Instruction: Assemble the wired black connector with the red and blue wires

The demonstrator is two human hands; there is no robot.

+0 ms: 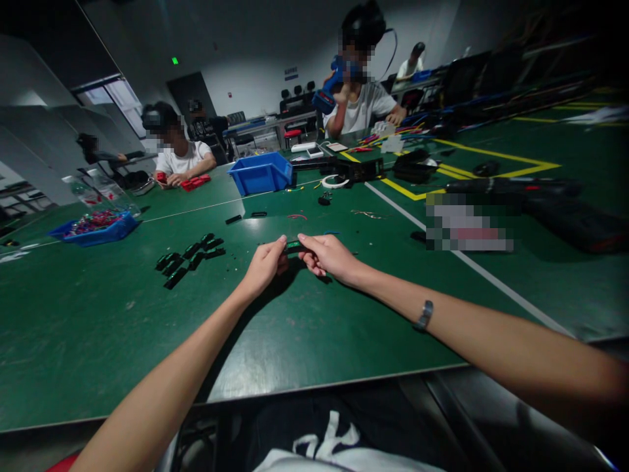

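Between my two hands, just above the green table (236,341), is a small black piece with a green circuit board (293,246). My left hand (268,262) pinches its left end, thumb on top. At the other end, my right hand (329,254) grips it between thumb and curled fingers. Fingers partly hide both ends. To the left of my left hand lies a group of several similar black-and-green pieces (189,257). Two narrow black parts (233,219) rest beyond them, and a short red wire (297,216) lies past my hands.
A blue bin (260,174) stands ahead, and a blue tray (98,229) of wires sits left beside plastic bottles (101,187). On the right are a black power drill (555,203) and a blurred-out item (466,226). Across the table, people (179,157) in white shirts work; one holds a blue tool (334,85).
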